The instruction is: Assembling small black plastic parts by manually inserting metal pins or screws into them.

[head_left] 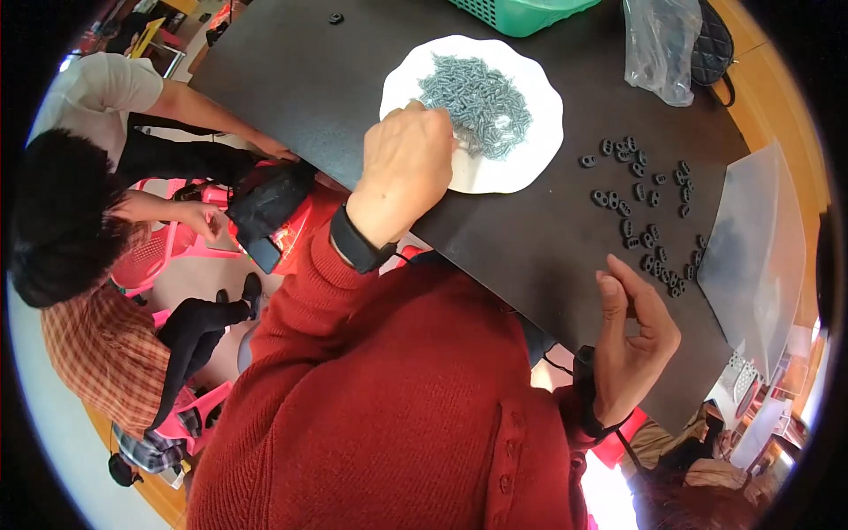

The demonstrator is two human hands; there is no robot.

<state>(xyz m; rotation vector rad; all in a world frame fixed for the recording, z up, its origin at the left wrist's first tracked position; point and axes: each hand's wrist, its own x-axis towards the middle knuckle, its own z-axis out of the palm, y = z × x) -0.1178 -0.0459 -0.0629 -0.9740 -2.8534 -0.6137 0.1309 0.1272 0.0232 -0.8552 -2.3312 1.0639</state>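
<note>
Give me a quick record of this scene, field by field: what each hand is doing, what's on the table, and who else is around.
Left hand: reaching into the grey screws on the white plate
Right hand: raised at the table edge, fingers curled; contents unclear
Table: dark; scattered small black parts, green basket, clear plastic bag
Others: seated people on the left

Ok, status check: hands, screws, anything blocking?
Left hand reaching into screw pile on white plate. Right hand raised, open, near small black parts. Nothing blocking.
</note>
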